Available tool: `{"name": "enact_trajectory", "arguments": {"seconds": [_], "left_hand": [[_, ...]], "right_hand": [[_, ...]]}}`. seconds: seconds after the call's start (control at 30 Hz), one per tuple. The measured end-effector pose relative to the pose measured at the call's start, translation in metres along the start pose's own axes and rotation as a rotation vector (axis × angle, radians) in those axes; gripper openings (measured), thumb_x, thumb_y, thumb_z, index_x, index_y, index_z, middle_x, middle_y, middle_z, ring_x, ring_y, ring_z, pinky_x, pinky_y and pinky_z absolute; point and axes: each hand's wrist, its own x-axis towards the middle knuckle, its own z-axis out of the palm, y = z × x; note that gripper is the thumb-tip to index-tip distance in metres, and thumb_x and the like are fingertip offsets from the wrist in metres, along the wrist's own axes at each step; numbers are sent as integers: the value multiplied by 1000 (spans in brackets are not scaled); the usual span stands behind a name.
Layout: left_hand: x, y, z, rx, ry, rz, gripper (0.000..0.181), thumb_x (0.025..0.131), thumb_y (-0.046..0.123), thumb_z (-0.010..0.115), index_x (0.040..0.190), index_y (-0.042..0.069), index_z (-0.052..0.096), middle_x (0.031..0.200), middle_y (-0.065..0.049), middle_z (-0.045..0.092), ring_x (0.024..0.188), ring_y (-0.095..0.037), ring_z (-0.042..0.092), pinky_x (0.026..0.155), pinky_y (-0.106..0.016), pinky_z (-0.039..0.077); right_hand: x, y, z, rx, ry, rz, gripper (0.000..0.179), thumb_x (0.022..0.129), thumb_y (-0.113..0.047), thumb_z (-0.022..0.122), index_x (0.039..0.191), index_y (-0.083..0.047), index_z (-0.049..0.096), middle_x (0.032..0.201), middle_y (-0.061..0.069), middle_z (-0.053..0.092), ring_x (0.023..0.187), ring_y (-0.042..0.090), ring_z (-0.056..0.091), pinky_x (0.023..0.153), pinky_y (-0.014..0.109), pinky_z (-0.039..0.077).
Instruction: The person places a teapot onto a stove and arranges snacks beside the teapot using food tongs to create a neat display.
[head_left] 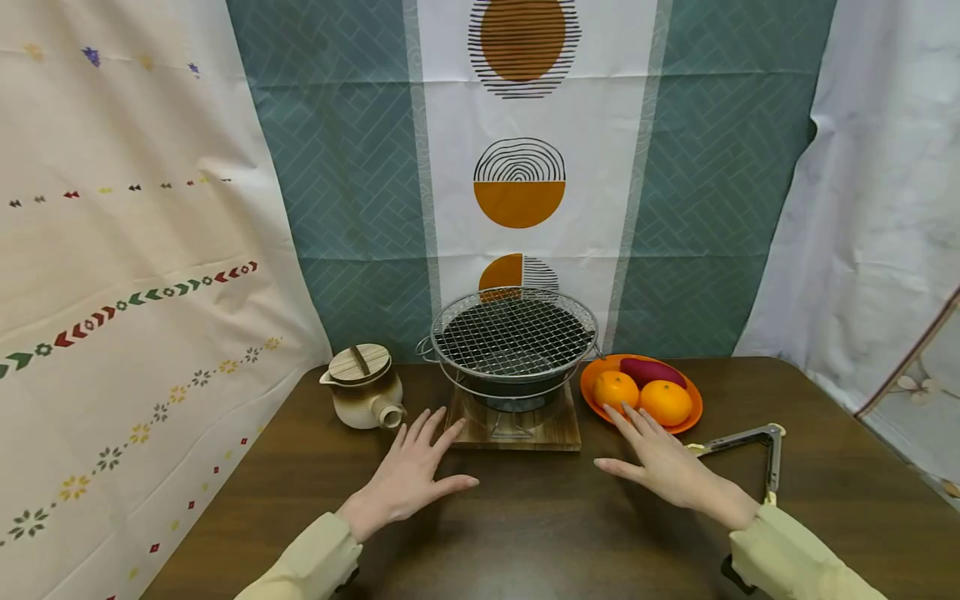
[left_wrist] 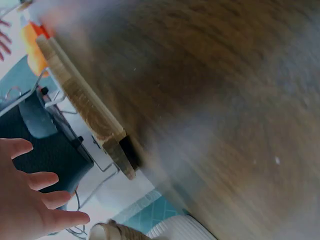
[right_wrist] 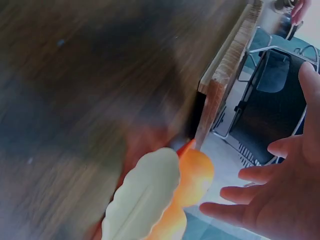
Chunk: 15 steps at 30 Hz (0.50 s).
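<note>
My left hand (head_left: 411, 473) hovers over the near side of the table, fingers spread and holding nothing. The hand closest to the fruit is my right (head_left: 663, 462), also spread and holding nothing. Between and beyond them stands a tabletop grill with a round wire mesh (head_left: 517, 333) over a dark bowl (left_wrist: 47, 145), on a wooden board (head_left: 480, 433). Left of it is a clay teapot (head_left: 367, 408) with a side handle and wooden lid. An orange plate (head_left: 693, 421) at right carries two oranges (head_left: 666, 404) and a purple sweet potato (head_left: 651, 372).
Metal tongs (head_left: 735, 438) lie spread apart on the table right of the plate. One pale, leaf-shaped tong tip (right_wrist: 145, 197) shows large in the right wrist view. Patterned cloths (head_left: 360, 167) hang behind the table (head_left: 525, 533) and along both sides.
</note>
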Motion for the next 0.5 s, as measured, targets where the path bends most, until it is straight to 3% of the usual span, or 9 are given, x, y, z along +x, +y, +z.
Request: {"name": "enact_trajectory", "arguments": {"seconds": [0.13,0.5], "left_hand": [[-1,-5,-7,-50,35,-24,80,78,71,42,140,19,36,142,-13,26,129,-32,19,97,-56,21],[-2,-14,-18,-85,86,-7,76,81,66,44,138,17,38,141,-13,27,127,-34,23,98,-52,24]], "right_hand": [[4,0,1,64,5,13,84,82,-62,49,142,-8,27,141,22,24,123,46,23,94,60,23],[16,-4,6,158,10,22,85,82,-59,52,141,-2,27,140,22,26,122,41,28,94,59,26]]}}
